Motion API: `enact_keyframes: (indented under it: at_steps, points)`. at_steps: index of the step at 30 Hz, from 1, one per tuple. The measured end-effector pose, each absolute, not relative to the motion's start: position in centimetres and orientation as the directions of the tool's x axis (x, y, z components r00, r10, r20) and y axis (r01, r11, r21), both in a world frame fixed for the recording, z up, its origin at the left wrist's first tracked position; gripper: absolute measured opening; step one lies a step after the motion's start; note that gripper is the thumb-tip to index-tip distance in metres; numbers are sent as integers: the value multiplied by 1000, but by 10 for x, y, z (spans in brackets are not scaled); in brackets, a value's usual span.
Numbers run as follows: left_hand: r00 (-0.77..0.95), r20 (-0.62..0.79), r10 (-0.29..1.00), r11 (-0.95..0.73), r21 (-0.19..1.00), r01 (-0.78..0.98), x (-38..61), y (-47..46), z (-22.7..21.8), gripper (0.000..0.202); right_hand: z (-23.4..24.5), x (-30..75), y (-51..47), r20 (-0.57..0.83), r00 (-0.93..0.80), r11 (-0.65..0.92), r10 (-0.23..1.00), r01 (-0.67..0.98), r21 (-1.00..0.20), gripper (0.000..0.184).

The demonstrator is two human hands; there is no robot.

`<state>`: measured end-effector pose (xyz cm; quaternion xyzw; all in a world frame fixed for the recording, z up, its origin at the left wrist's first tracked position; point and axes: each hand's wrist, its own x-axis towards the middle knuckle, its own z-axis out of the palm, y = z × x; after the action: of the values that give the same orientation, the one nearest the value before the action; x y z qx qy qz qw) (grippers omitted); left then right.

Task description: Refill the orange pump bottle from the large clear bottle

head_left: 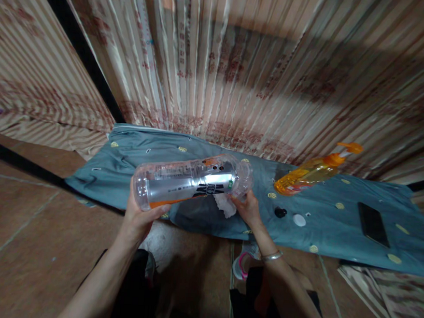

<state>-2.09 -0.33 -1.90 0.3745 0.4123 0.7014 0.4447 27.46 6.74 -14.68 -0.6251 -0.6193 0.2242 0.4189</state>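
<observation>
A large clear plastic bottle [192, 182] with a silver and orange label lies sideways in the air above the blue cloth. My left hand [142, 217] is wrapped round its base, at the left end. At the other end, my right hand [248, 209] is closed near the bottle's neck. A crumpled white tissue [225, 206] hangs from its fingers, just under the bottle. Part of the tissue and some right fingertips are hidden behind the bottle.
A pump bottle of yellow liquid [309, 173] leans at the back right. A black cap [280, 212], a white disc [299, 220] and a dark phone [373, 223] lie on the patterned blue cloth [330, 235]. A striped curtain [218, 72] hangs behind; dark poles [78, 43] frame the left.
</observation>
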Motion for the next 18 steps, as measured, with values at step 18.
enact_keyframes:
  at_steps: [18]
  points:
    - [-336,147,930,-254,919,-301,-21,-4,-19,84,-147,275,68,211,137,91,968,594,-800,58]
